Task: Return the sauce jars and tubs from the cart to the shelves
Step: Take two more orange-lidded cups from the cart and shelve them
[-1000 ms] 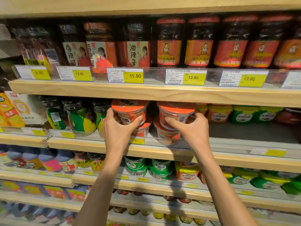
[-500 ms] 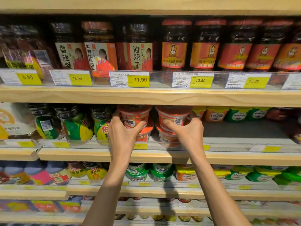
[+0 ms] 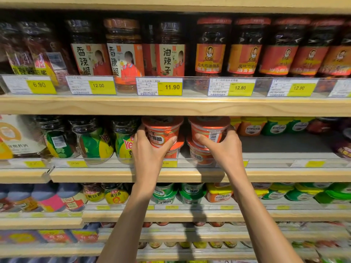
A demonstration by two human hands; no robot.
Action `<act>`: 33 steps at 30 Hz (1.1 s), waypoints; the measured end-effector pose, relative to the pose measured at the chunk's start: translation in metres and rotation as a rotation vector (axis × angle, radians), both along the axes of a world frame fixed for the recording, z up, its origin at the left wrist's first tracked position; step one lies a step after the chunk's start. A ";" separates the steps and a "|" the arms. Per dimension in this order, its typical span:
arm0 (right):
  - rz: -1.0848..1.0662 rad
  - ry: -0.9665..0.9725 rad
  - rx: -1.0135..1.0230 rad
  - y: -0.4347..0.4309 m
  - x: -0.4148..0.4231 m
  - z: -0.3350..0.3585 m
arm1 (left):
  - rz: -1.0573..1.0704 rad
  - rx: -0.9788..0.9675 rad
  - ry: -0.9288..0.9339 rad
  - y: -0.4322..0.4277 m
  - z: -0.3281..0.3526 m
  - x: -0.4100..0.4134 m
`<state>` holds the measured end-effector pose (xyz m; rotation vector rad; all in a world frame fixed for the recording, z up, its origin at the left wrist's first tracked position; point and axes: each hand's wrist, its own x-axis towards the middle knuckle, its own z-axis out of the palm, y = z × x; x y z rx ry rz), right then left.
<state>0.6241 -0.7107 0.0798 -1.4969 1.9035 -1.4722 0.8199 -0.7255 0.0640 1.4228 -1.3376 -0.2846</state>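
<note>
On the 2nd shelf (image 3: 114, 175) from the top, near the middle of its front edge, 2 orange tubs are at the stacking position. The left tub (image 3: 163, 130) stands over a lower tub (image 3: 176, 150). The right tub (image 3: 209, 128) stands over a 2nd lower tub (image 3: 199, 156). Whether either upper tub rests its full weight on the one beneath cannot be told.

The left hand (image 3: 150, 154) grips the left tub, with the thumb on the front label and the fingers curled round the left wall. The right hand (image 3: 228, 150) grips the right tub, with the thumb across the front wall and the fingers round the right wall. Neither grip is released.

Status, judged from this view:
- Done: 2 tubs are carried to the shelf and lined up with stock of the same colour.
- In hand: seating both tubs squarely, then letting go.
- Left: unknown. The cart is not in view, so the number of jars and tubs to return cannot be counted.

Green-and-yellow jars (image 3: 93, 143) stand just beside the left tub, toward the left end of the shelf. To the right of the right tub the shelf shows a bare stretch, with yellow and green tubs (image 3: 266, 127) along the back edge. A clear rail (image 3: 275, 162) with price tags runs along the front edge. On the top shelf (image 3: 190, 106), a row of chili jars (image 3: 210, 52) stands behind the tags.
</note>
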 end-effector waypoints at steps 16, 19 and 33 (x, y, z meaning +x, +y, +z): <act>-0.081 0.532 0.144 0.076 -0.015 -0.026 | -0.193 0.114 -0.332 0.063 -0.034 0.025; -0.118 0.744 0.193 0.093 -0.024 -0.034 | -0.273 0.176 -0.554 0.076 -0.048 0.027; -0.175 0.941 0.684 0.212 -0.151 -0.087 | -0.604 0.064 -1.056 0.108 -0.074 -0.119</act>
